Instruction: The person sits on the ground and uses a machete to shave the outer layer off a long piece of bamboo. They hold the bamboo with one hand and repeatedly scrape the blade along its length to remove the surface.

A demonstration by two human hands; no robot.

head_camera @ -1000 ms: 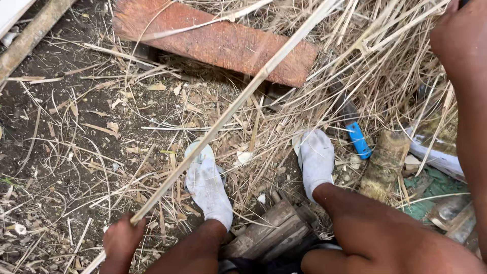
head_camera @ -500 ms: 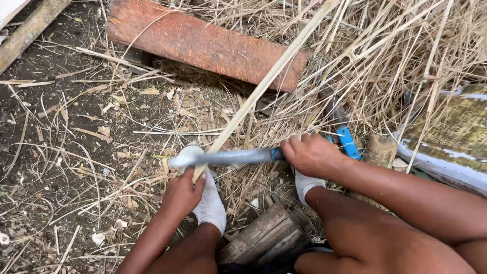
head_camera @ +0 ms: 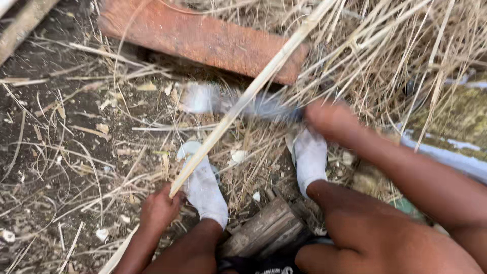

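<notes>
Left hand point(head_camera: 158, 210) low, closed around pale, stiff cane point(head_camera: 243, 101) slanting up over dry straw. Right hand point(head_camera: 329, 119) raised, clenched on blurred grey blade point(head_camera: 228, 104) crossing cane.

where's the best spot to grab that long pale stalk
Probably near its lower end, coming from the left, where the left hand already grips it. The long pale stalk slants up to the right, and a blurred blade in the right hand crosses its middle.
</notes>
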